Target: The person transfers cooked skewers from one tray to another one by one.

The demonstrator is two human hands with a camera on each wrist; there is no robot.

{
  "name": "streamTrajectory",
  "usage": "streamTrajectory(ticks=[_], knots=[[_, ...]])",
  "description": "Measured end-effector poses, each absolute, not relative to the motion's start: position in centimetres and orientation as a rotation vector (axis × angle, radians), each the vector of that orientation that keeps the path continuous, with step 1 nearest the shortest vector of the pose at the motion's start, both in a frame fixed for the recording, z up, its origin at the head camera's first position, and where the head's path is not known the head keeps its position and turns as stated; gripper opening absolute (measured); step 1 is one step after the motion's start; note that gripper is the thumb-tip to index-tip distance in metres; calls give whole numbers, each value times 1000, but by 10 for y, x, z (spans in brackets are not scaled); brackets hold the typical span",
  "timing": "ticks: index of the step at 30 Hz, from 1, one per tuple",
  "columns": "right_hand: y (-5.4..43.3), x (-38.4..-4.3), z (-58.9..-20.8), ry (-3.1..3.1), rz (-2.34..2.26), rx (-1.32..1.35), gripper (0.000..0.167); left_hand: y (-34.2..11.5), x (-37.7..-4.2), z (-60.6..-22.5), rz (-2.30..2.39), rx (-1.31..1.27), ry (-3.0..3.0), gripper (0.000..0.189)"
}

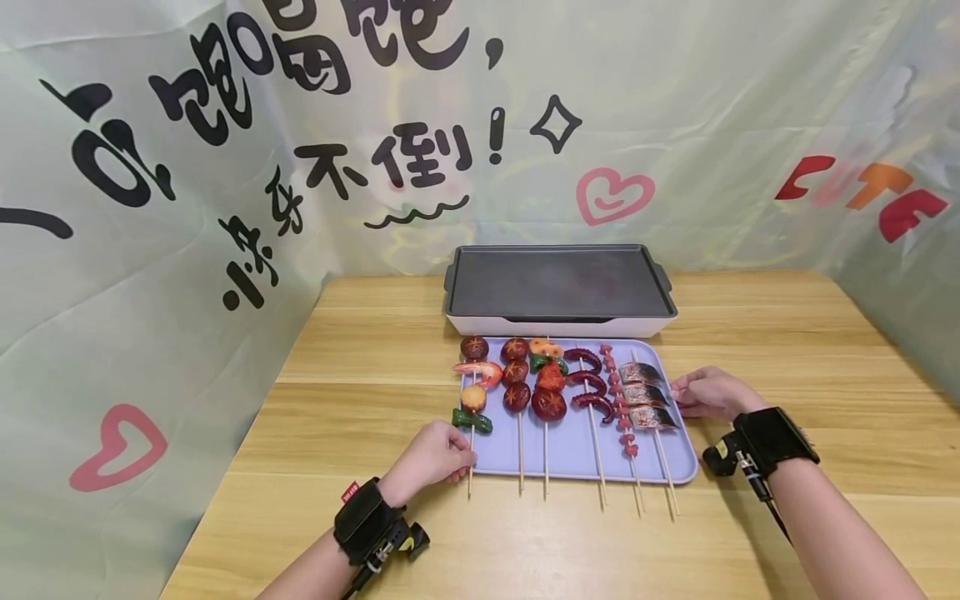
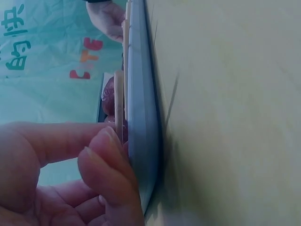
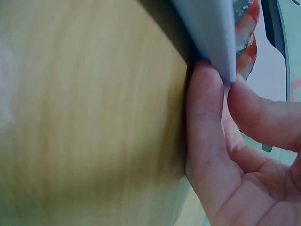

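Note:
A lavender tray point(image 1: 495, 454) holds a row of several food skewers. At its front left corner my left hand point(image 1: 438, 454) pinches the stick of the leftmost skewer point(image 1: 474, 398), which bears a mushroom cap, a shrimp, a round yellowish piece and green pepper. Close up in the left wrist view, that stick point(image 2: 119, 94) shows between thumb and forefinger, right beside the tray's edge point(image 2: 143, 117). My right hand point(image 1: 712, 393) grips the tray's right rim, thumb on top and a finger underneath in the right wrist view. Nearest to it lies a skewer of fish pieces point(image 1: 647, 395).
Directly behind the tray stands a dark flat griddle point(image 1: 555, 283) on a white base. Other skewers carry mushrooms point(image 1: 516, 372), tentacles point(image 1: 588, 383) and small pink pieces point(image 1: 618, 400); their sticks overhang the tray's front edge. A printed cloth point(image 1: 525, 192) encloses the wooden table point(image 1: 360, 350).

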State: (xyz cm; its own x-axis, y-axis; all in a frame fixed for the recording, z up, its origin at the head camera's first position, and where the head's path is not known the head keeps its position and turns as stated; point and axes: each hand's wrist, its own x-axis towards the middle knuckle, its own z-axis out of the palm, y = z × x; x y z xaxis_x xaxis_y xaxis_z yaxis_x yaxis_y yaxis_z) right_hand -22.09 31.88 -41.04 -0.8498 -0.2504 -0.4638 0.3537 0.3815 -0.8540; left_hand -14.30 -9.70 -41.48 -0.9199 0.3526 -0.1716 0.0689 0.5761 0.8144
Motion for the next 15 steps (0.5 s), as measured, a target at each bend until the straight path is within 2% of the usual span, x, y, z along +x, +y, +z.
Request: streamTrajectory(ticks=[7,15], knots=[[322,-219,-409,2113,-1500,106,14,-102,-155,-403,1255,309,2522,11],[318,-215,-415,2187,-1471,78,16,-116,-191,-378,1329,265,2613,13]])
